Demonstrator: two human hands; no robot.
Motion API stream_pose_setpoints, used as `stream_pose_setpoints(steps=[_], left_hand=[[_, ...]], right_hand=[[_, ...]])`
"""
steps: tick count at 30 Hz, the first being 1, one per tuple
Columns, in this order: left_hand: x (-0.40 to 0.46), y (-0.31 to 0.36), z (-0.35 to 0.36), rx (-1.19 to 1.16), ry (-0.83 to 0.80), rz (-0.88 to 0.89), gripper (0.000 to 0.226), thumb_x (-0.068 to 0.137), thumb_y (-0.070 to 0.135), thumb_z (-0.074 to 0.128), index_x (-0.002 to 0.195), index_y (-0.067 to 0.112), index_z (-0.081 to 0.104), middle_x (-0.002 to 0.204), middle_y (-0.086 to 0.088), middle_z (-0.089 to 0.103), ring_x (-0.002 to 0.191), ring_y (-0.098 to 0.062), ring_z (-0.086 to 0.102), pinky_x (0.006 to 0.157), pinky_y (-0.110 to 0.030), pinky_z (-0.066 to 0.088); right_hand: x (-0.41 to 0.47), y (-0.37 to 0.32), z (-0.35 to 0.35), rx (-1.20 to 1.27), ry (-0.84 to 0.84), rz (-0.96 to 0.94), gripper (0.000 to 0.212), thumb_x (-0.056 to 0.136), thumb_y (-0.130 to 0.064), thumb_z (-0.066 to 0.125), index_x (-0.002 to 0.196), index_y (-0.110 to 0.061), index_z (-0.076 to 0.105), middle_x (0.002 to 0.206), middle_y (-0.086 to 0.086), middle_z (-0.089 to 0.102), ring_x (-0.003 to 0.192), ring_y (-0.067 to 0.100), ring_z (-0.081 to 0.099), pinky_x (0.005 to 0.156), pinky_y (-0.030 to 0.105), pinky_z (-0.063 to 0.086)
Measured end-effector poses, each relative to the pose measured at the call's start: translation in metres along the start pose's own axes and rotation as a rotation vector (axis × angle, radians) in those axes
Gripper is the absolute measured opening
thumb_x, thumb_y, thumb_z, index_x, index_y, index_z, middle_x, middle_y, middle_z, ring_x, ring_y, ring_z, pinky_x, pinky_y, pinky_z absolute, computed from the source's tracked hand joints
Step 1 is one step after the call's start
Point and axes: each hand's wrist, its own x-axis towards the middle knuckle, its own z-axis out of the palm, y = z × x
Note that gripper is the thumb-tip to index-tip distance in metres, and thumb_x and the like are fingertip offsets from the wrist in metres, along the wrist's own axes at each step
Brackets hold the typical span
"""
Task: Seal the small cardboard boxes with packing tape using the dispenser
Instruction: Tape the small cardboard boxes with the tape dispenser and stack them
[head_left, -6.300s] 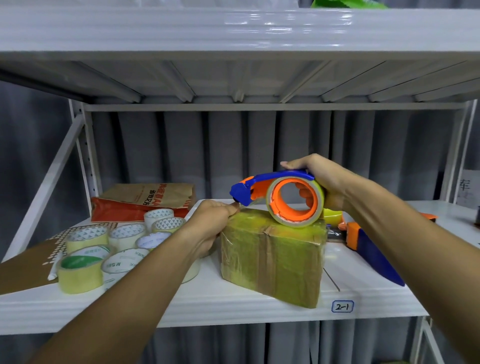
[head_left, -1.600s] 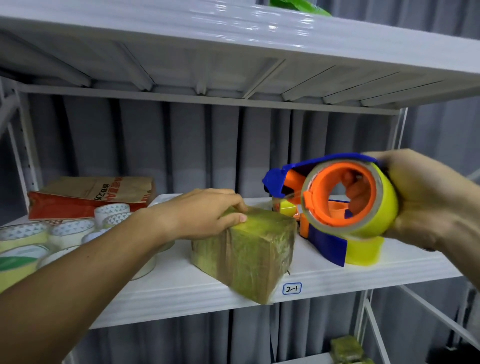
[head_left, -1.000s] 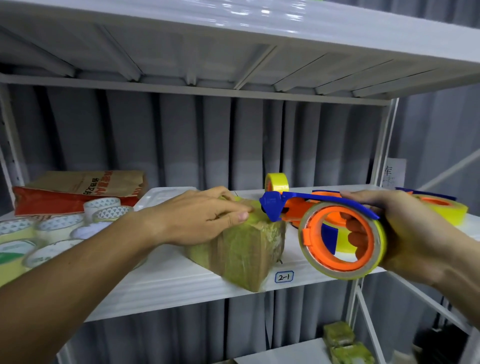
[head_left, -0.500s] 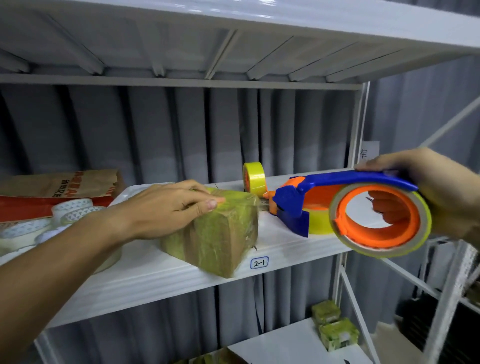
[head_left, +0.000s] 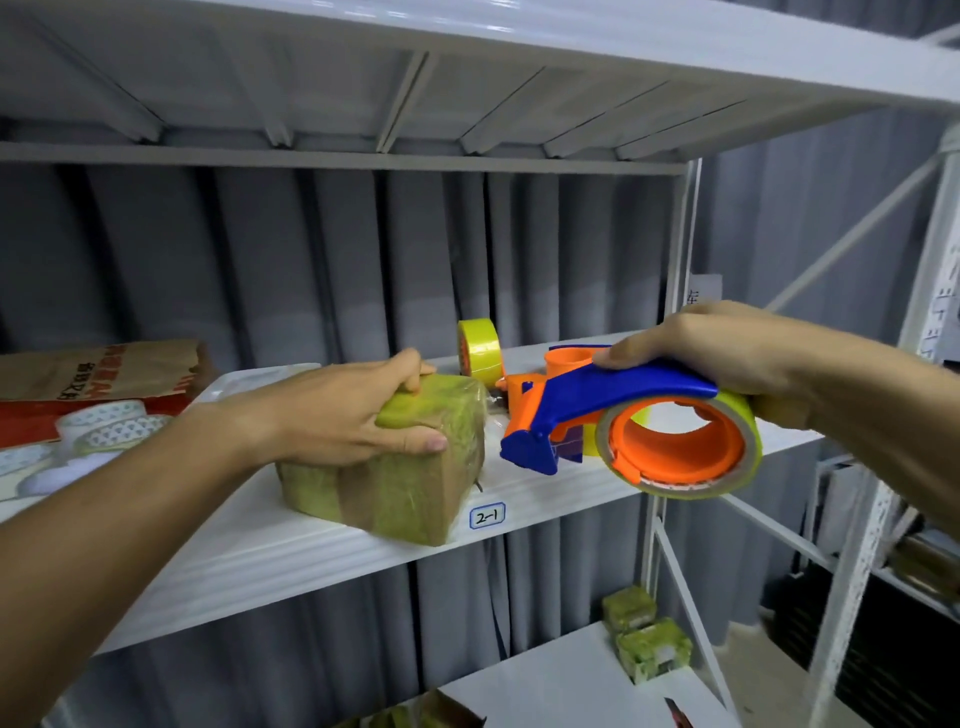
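Whereas half a second ago the dispenser (head_left: 613, 415) hung level and clear of the box (head_left: 395, 467), its blue nose now dips toward the box's right end, and the left hand (head_left: 358, 415) has gone from lying flat on top to gripping the near top edge, thumb along the front. That suggests another strip is about to start. The right hand (head_left: 722, 348) curls over the blue handle. Glossy yellowish tape already wraps the squat cardboard block on the shelf (head_left: 260, 561); whether a strand still joins nose and box, I cannot tell. The orange hub is hard plastic, the roll smooth.
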Motion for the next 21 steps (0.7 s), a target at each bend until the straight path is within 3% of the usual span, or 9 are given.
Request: stream_pose_setpoints(steps=[3,6,10,14,17,21], left_hand=[[0.000,0.002,0.001,0.015,0.025,0.006,0.065,0.070,0.097,0.034,0.098,0.038,0.033,0.133,0.020,0.055,0.109,-0.015,0.059,0.090,-0.046,0.049],[0.001,0.004,0.002,0.041,0.036,0.015,0.069,0.067,0.100,0.029,0.097,0.037,0.033,0.135,0.023,0.052,0.107,-0.013,0.058,0.090,-0.045,0.049],[0.002,0.005,0.004,0.080,0.027,0.020,0.068,0.066,0.101,0.026,0.094,0.039,0.032,0.127,0.017,0.057,0.104,-0.014,0.058,0.087,-0.046,0.050],[0.001,0.008,0.004,0.107,0.038,0.021,0.071,0.069,0.099,0.027,0.097,0.035,0.035,0.115,0.016,0.058,0.103,-0.014,0.056,0.087,-0.045,0.049],[-0.001,0.005,0.004,0.071,0.047,0.005,0.071,0.068,0.098,0.026,0.097,0.034,0.036,0.115,0.016,0.058,0.104,-0.012,0.055,0.088,-0.045,0.049],[-0.001,0.005,0.004,0.066,0.063,-0.001,0.069,0.065,0.100,0.025,0.094,0.038,0.033,0.105,0.019,0.056,0.096,-0.006,0.054,0.086,-0.043,0.050]], right_hand=[[0.012,-0.009,0.014,-0.132,0.012,-0.009,0.046,0.062,-0.055,0.080,0.079,-0.013,0.071,0.067,0.004,0.074,0.052,0.019,0.068,0.053,0.028,0.052],[0.025,-0.025,0.022,-0.256,-0.022,-0.021,0.041,0.062,-0.053,0.079,0.074,-0.014,0.072,0.064,0.003,0.073,0.049,0.019,0.067,0.052,0.026,0.054],[0.033,-0.049,0.027,-0.431,-0.070,-0.079,0.043,0.063,-0.054,0.077,0.082,-0.016,0.071,0.067,0.003,0.074,0.064,0.027,0.073,0.064,0.036,0.062],[0.035,-0.063,0.030,-0.585,-0.056,-0.120,0.041,0.063,-0.057,0.074,0.076,-0.018,0.069,0.056,-0.003,0.069,0.050,0.017,0.068,0.047,0.023,0.049],[0.031,-0.048,0.052,-0.905,-0.038,-0.120,0.035,0.066,-0.049,0.073,0.065,-0.016,0.062,0.054,-0.001,0.061,0.049,0.014,0.058,0.044,0.020,0.040],[0.031,-0.008,0.057,-0.794,0.014,-0.078,0.036,0.067,-0.049,0.070,0.059,-0.015,0.059,0.060,0.001,0.058,0.059,0.019,0.056,0.051,0.028,0.039]])
